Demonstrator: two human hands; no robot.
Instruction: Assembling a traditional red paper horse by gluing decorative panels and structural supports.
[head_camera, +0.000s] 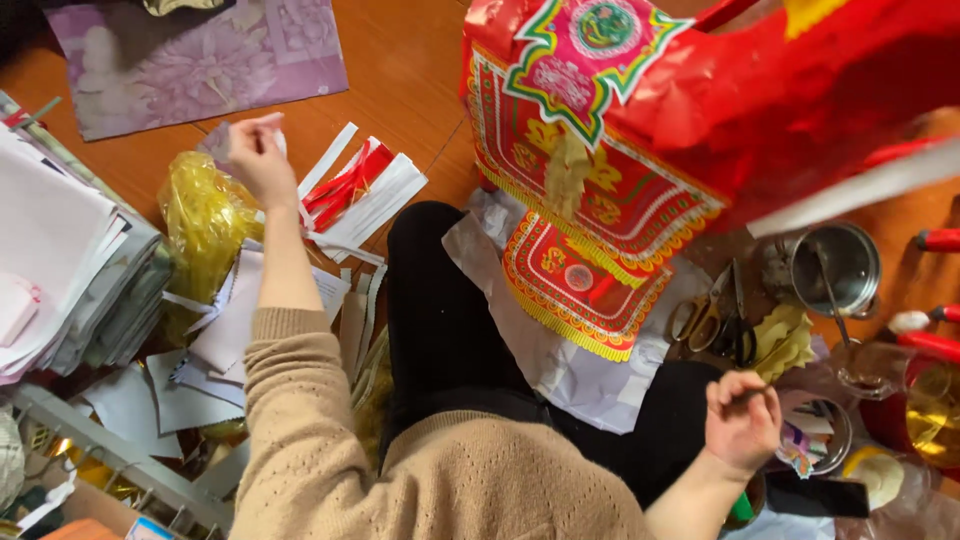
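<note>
My left hand (258, 150) is stretched out over the floor, fingers pinched on a small white paper strip (272, 135), directly above the pile of cut white and red strips (355, 195). My right hand (742, 420) is closed around a thin stick-like tool, beside the small metal dish (835, 440). The large red decorated paper piece (620, 150) appears mostly assembled. Judgement: many strips are cut but remain unattached; trimming work is outstanding.

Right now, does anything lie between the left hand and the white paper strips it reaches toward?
Nothing visible does. The left hand is already at the near edge of the white paper strips, pinching one; the yellow plastic bag lies beside it.
</note>
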